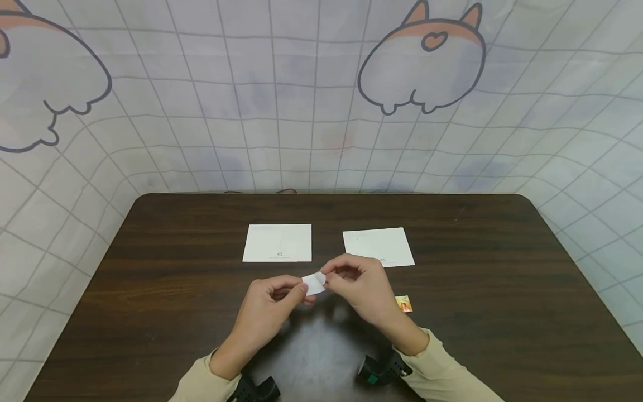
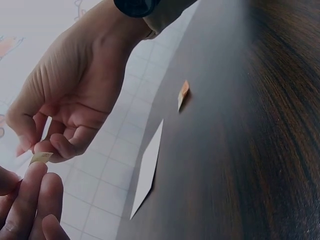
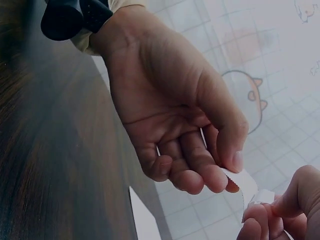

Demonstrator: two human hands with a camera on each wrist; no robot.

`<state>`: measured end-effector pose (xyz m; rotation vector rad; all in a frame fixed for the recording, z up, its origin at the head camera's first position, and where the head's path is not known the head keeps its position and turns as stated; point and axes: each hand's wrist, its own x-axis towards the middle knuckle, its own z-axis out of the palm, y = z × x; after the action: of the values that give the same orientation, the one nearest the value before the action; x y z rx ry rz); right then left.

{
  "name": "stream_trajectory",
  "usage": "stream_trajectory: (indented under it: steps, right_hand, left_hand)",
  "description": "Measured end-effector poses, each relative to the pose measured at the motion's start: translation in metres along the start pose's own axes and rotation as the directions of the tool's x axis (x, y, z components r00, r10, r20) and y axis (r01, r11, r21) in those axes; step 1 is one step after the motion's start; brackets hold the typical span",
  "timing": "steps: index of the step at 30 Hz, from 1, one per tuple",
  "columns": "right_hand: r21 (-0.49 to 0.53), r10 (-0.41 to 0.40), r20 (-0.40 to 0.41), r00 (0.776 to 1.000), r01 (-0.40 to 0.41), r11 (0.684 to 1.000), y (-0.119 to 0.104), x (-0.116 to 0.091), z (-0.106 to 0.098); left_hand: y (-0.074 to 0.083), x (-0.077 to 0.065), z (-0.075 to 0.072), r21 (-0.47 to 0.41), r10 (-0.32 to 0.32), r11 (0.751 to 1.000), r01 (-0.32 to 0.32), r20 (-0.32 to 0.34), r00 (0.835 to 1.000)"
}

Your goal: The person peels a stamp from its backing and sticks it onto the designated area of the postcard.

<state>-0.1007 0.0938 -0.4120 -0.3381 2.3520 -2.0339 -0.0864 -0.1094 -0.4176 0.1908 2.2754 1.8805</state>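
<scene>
A small stamp (image 1: 312, 285) is held up over the table between the two hands, white side toward the head camera. Its toothed edge shows in the right wrist view, and the left wrist view catches a yellowish face. My left hand (image 1: 263, 312) pinches one side between thumb and fingers. With thumb and forefinger, my right hand (image 1: 364, 287) pinches the opposite edge, where a white flap of backing paper (image 3: 261, 196) curls up. Beside the right wrist lies a second stamp (image 1: 404, 304), colourful side up.
Two white cards, a left card (image 1: 277, 243) and a right card (image 1: 379, 245), lie beyond the hands on the dark wooden table (image 1: 166, 290). The right hand partly covers the right card. A tiled-pattern curtain (image 1: 301, 100) hangs behind the table.
</scene>
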Motion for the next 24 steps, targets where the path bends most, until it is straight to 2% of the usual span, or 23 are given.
stream_trajectory:
  steps: [4, 11, 24]
  right_hand:
    - [0.029, 0.038, 0.001, 0.999, -0.038, 0.999, -0.0001, -0.0001, -0.0013]
    - [0.034, 0.034, 0.001, 0.999, -0.034, 0.999, 0.0001, -0.0007, -0.0033]
    - [0.048, 0.083, -0.034, 0.996, -0.081, 0.996, -0.0006, 0.0007, -0.0070]
  left_hand:
    - [0.0000, -0.0002, -0.0001, 0.015, -0.008, 1.000, 0.008, -0.004, 1.000]
    - [-0.0010, -0.0006, -0.0006, 0.031, -0.012, 0.999, 0.012, -0.010, 1.000]
    - [-0.0009, -0.0013, -0.0012, 0.029, -0.025, 0.999, 0.025, -0.019, 1.000]
